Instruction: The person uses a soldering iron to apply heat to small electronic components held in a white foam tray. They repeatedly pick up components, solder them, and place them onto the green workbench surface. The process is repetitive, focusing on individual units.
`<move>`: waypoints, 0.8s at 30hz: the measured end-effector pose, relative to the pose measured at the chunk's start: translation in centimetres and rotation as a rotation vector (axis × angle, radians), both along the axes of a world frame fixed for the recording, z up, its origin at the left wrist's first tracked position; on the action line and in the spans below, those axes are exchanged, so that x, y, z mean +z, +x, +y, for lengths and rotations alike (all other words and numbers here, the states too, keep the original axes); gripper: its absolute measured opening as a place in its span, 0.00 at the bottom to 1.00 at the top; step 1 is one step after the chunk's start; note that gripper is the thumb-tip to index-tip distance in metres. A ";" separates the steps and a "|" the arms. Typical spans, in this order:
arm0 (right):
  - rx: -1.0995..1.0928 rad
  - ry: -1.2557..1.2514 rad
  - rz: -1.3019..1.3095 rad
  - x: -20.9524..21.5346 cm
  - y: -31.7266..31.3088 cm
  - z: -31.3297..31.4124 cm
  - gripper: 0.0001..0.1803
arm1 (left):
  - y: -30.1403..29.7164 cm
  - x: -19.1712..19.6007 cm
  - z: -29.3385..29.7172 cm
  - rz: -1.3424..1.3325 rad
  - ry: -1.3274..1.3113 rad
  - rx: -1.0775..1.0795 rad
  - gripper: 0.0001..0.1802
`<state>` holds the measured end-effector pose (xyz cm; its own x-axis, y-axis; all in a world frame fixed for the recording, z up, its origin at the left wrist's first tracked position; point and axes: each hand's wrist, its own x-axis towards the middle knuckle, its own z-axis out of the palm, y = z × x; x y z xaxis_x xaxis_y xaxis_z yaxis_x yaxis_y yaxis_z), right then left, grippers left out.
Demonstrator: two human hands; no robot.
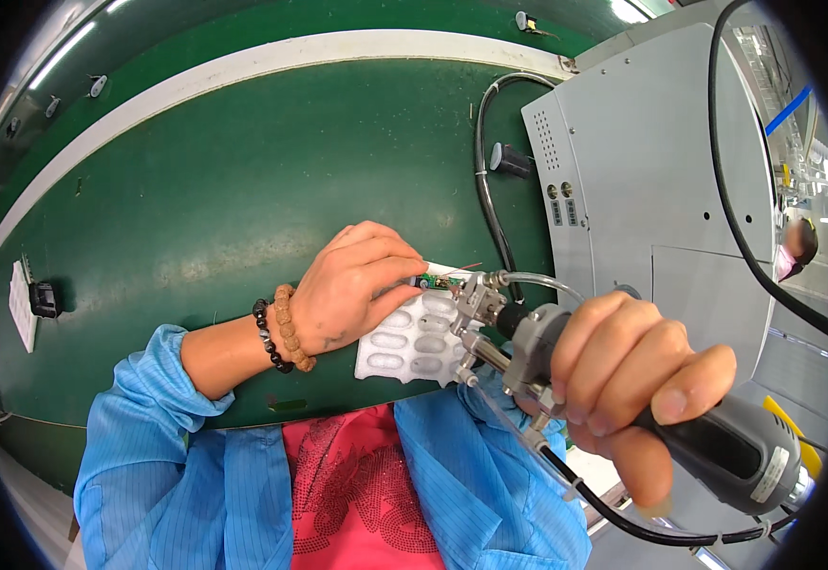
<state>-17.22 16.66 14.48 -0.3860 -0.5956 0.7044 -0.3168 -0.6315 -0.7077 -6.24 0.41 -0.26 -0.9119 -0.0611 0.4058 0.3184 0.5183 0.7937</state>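
My right hand (637, 380) is wrapped round a black and grey electric screwdriver (742, 451), which lies slantwise with its metal nozzle (476, 302) toward the left. A clear tube runs into this nozzle. Between the fingertips of my left hand (362, 275) is a small green circuit board (441, 281), partly hidden by the fingers and the nozzle. Whether the nozzle touches the board, I cannot tell. Just below the board is a white tray (370, 367) with several oval hollows, reaching toward the table's front edge.
On the right a large grey metal cabinet (661, 152) stands on the green table (196, 199). A black hose (480, 161) curves beside it, near a dark cylinder (509, 160). At the far left are a white panel (23, 309) and a black holder (46, 300). Another person (798, 245) shows far right.
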 end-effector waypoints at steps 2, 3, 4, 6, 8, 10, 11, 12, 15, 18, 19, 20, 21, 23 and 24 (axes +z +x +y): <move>0.028 0.018 0.008 -0.5 -0.3 -0.6 0.28 | 0.1 -0.1 -0.1 -0.002 0.015 0.008 0.16; 0.043 0.017 0.007 -0.7 -0.4 -0.7 0.28 | 0.1 -0.1 -0.1 0.005 0.020 0.012 0.16; 0.058 0.016 0.006 -1.0 -0.4 -0.7 0.28 | 0.1 -0.1 0.0 0.012 0.024 0.016 0.17; 0.077 -0.009 -0.014 -1.5 -0.4 -0.8 0.28 | 0.1 -0.3 -0.1 0.014 0.025 0.015 0.15; 0.055 0.012 -0.010 -1.1 0.0 -1.3 0.27 | 0.1 -0.3 -0.1 0.019 0.029 0.013 0.15; 0.038 0.025 -0.008 -0.9 0.1 -1.6 0.27 | 0.1 -0.3 -0.1 0.026 0.034 0.011 0.15; 0.043 0.020 -0.012 -1.1 0.1 -1.7 0.26 | 0.2 -0.3 -0.2 0.017 0.033 0.012 0.16; 0.047 0.014 -0.017 -1.2 0.1 -1.8 0.26 | 0.3 -0.3 -0.2 0.008 0.032 0.014 0.17; 0.037 0.038 -0.007 -0.9 0.2 -1.8 0.25 | 0.2 0.0 -0.2 0.002 0.033 0.002 0.17; 0.052 0.059 0.013 -0.9 -0.2 -1.8 0.24 | 0.2 -0.1 -0.2 0.002 0.035 -0.001 0.17; 0.049 0.054 -0.001 -1.0 -0.2 -2.0 0.24 | 0.3 -0.1 -0.2 0.002 0.036 0.000 0.17; 0.042 0.048 -0.013 -1.2 -0.2 -2.2 0.24 | 0.2 -0.2 -0.2 0.003 0.038 0.002 0.16; 0.034 0.043 -0.025 -1.3 -0.1 -2.3 0.24 | 0.2 -0.2 -0.1 0.004 0.040 0.005 0.16; 0.042 0.045 -0.029 -1.4 0.0 -2.6 0.23 | 0.2 -0.3 -0.1 0.003 0.046 0.005 0.16; 0.056 0.053 -0.026 -1.4 -0.1 -2.6 0.23 | 0.1 -0.4 -0.1 0.001 0.049 0.003 0.16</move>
